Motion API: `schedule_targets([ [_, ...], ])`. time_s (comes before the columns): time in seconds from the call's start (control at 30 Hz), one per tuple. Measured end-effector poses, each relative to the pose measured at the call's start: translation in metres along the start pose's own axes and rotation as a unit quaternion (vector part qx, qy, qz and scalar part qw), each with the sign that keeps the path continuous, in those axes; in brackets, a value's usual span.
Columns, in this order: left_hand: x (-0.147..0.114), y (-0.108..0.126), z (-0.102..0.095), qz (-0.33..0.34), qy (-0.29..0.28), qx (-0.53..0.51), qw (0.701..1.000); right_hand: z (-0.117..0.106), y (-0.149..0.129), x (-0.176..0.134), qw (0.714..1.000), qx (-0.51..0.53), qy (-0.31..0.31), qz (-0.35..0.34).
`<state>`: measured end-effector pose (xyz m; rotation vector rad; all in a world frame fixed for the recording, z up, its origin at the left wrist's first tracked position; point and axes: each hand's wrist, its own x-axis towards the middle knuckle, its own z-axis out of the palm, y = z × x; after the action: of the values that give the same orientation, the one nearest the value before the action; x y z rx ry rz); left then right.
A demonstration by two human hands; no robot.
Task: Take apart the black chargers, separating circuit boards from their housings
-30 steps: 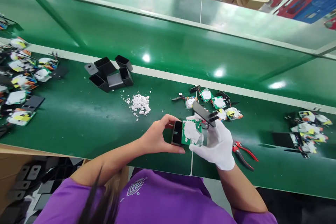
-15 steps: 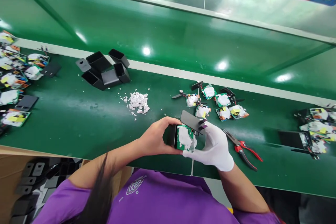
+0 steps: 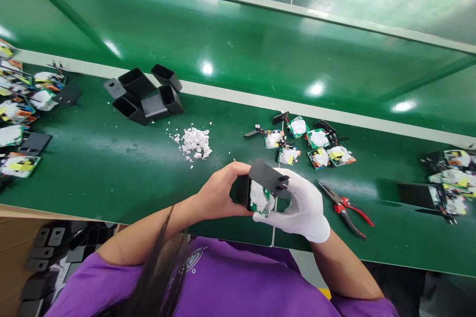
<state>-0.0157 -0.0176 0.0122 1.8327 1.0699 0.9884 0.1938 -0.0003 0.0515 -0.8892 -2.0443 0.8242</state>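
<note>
Bare, my left hand is wrapped round a black plastic housing, most of which its fingers hide. In a white glove, my right hand grips a green circuit board coated with white filler, at the housing's open end. How deep the board sits inside cannot be told. A flat black end cap with plug pins leans over the board, against the gloved fingers. To the right of the glove lie red-and-black long-nose pliers, jaws pointing up and left.
White crumbs are heaped on the green bench. Black housings are grouped at the back left. Several filler-coated boards lie behind my right hand, with more boards at far left and others at far right.
The board and end cap have shifted slightly left towards the housing, and the cap covers more of the board. Both hands keep their hold.
</note>
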Motion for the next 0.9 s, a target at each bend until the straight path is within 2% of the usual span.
schedule_targets([
  [0.3, -0.0022, 0.0009, -0.0023, -0.013, -0.007, 0.011, 1.000, 0.0007, -0.0038, 0.0015, 1.000, -0.019, 0.004, -0.020],
  [0.47, -0.0034, -0.0019, -0.0006, 0.012, 0.007, 0.008, 1.000, 0.0014, -0.0042, 0.0025, 0.999, -0.028, -0.001, -0.039],
  [0.7, -0.0024, -0.0017, -0.0011, -0.026, 0.003, 0.025, 0.999, 0.0014, -0.0049, 0.0015, 0.998, -0.049, 0.013, -0.047],
  [0.9, -0.0015, -0.0021, -0.0020, 0.066, 0.026, 0.025, 0.997, 0.0016, -0.0034, 0.0033, 0.997, -0.048, 0.007, -0.058],
])
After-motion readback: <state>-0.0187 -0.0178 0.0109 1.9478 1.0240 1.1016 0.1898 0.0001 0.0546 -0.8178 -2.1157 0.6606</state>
